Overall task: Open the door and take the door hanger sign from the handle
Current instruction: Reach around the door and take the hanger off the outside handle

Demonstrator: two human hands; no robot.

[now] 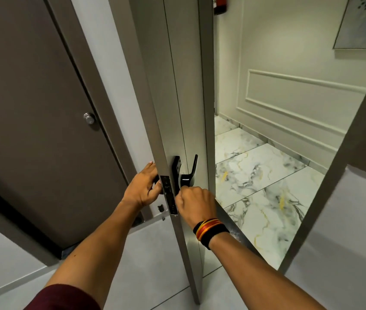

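Beneath the outer handle (188,173), right grip (194,203) curls shut (contents hidden); left grip (142,186) clamps the inner handle (156,181); door (177,108) open, sign next.

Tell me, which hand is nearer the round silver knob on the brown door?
Left. The left hand grips the open door's edge, on the side facing the knob. The right hand is on the door's far side, just below the black handle.

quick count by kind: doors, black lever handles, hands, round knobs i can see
doors: 2, the open grey door and the shut brown door
black lever handles: 1 clearly visible; whatever the left hand grips is hidden
hands: 2, left hand and right hand
round knobs: 1
total: 6
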